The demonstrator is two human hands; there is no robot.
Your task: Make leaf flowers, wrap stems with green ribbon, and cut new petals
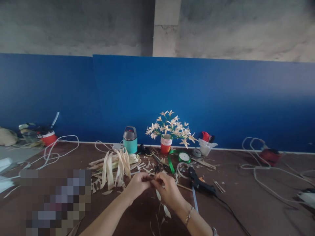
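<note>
Low in the middle of the head view, my left hand and my right hand meet at the fingertips. Both are pinched closed, and whatever lies between the fingers is too small to make out. Pale dried husk strips are heaped just beyond and left of my left hand. Past my fingers lie dark scissors, partly hidden. A black glue gun rests right of my right hand, by a clear tape roll. Green ribbon on a spool is farther back.
Against the blue panel stand a teal container, red paper cups holding pale flowers, and a white cup. White cables run across the table's right side; others lie at left. A blurred patch covers the lower left.
</note>
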